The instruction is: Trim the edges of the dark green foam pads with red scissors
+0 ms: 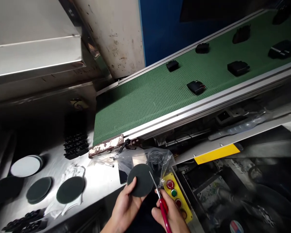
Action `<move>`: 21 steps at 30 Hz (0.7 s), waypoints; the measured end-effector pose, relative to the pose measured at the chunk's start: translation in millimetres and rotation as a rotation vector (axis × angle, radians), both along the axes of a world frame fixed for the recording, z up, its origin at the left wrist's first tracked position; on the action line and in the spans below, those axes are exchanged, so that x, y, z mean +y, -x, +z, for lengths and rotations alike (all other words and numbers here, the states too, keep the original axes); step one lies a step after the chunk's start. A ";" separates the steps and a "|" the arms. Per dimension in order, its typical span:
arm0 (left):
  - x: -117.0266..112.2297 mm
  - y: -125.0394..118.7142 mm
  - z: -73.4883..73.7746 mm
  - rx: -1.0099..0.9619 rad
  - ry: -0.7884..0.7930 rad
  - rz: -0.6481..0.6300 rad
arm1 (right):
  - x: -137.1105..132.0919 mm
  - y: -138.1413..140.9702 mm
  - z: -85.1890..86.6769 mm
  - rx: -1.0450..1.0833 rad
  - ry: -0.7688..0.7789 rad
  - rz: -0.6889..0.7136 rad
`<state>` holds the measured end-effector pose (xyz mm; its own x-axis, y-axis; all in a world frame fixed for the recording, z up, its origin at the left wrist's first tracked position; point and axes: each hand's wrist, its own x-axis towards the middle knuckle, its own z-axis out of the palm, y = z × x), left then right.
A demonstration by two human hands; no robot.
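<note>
holding up a dark green round pad [141,180] in the left hand [124,208], a person keeps it off the stainless steel tabletop [104,181] and close to the red-handled scissors [163,207] in the right hand [171,215]. the left fingers [133,191] pinch the low edge of the pad, so most of its face stays in plain view. the right fingers [157,212] curl shut around the red handle, and the thin metal tip points up to end just beside the pad's right edge. it is hard to tell if the tip touches the pad, and the fingers hide the handle's loops.

behind the pad sits a clear plastic bag [157,158], its shiny folds making what is inside hard to see. a yellow control box [181,202] with round buttons sits just right of the scissors, partly behind the right hand. on the tabletop, 3 more round pads [38,190] and a white disc [25,166] lie flat, apart from each other, with a white cloth [75,171] under 1 pad. beyond them is a stack of black parts [75,145]. more black parts [196,87] sit spaced out on a green mesh conveyor belt [135,106], so they do not touch, and the top edge of the view cuts off the far end.
</note>
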<state>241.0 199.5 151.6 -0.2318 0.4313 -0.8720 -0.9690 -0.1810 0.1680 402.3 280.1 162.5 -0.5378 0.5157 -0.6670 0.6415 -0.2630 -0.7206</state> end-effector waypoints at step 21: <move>-2.7 7.3 2.4 0.091 -0.139 -0.268 | 14.0 20.8 35.4 -0.119 -0.121 -0.007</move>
<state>233.6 196.8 154.0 -0.1686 0.6012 -0.7811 -0.9674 0.0511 0.2481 381.5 294.1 197.9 -0.4544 0.5995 -0.6589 0.7227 -0.1844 -0.6661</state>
